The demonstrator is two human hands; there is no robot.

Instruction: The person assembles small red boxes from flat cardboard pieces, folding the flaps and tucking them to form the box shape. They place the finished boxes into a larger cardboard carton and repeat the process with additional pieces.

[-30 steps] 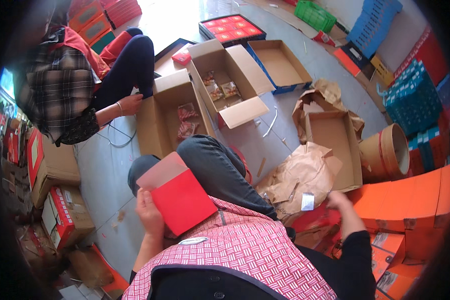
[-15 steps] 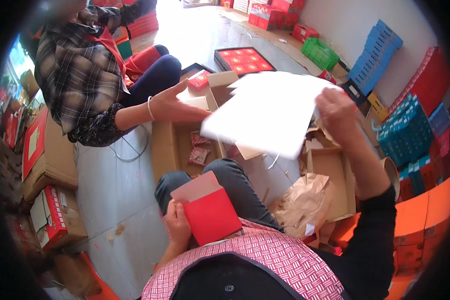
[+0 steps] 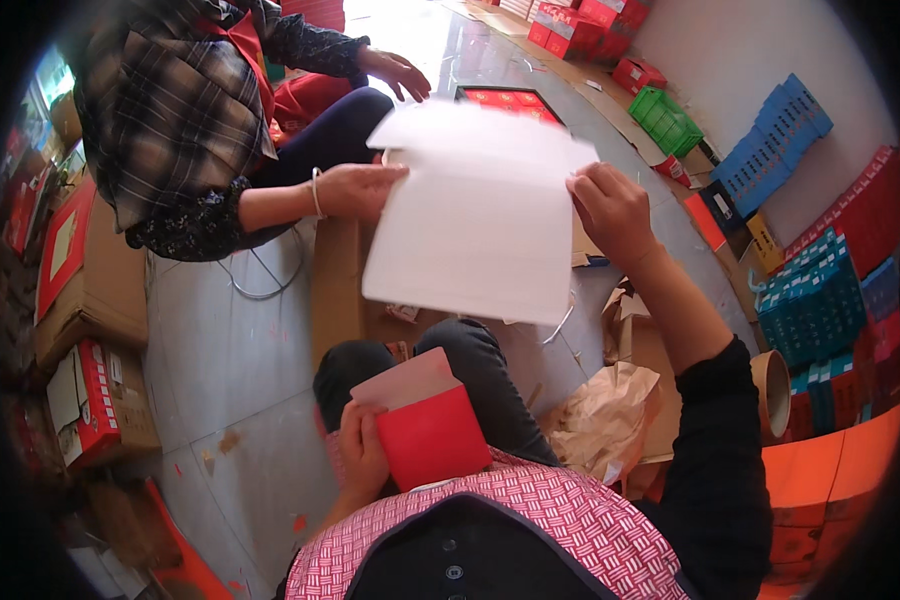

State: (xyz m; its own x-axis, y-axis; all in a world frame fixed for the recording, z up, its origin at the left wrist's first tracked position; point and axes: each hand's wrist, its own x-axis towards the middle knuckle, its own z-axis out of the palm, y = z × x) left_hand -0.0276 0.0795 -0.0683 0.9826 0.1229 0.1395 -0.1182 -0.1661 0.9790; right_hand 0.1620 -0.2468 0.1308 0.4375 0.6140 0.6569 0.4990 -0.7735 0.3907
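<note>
In my left hand [image 3: 363, 445], low over my lap, is a red envelope [image 3: 435, 435] with its paler flap raised at the top. The fingers are closed on its left edge. Farther out, my right hand [image 3: 613, 212] pinches the right edge of a large white sheet [image 3: 475, 225], which has a notched, flap-like outline and may be more than one layer. A co-worker's hand [image 3: 360, 190] with a white bracelet grips the sheet's left edge. That person's other hand [image 3: 395, 72] is raised behind it with fingers apart. The sheet hides much of the cardboard box [image 3: 338, 285] below.
Crumpled brown paper [image 3: 610, 415] lies right of my knees, near a tape roll [image 3: 770, 393]. A tray of red packets [image 3: 515, 100] sits beyond the sheet. Blue stacked cartons [image 3: 775, 145] and a green crate [image 3: 665, 120] line the right wall. Large cardboard boxes [image 3: 95, 290] stand at left.
My right hand has moved left and slightly down with the white sheet. The co-worker's open hand has closed on its left edge. Their other hand has come down nearer. My left hand stays on the envelope.
</note>
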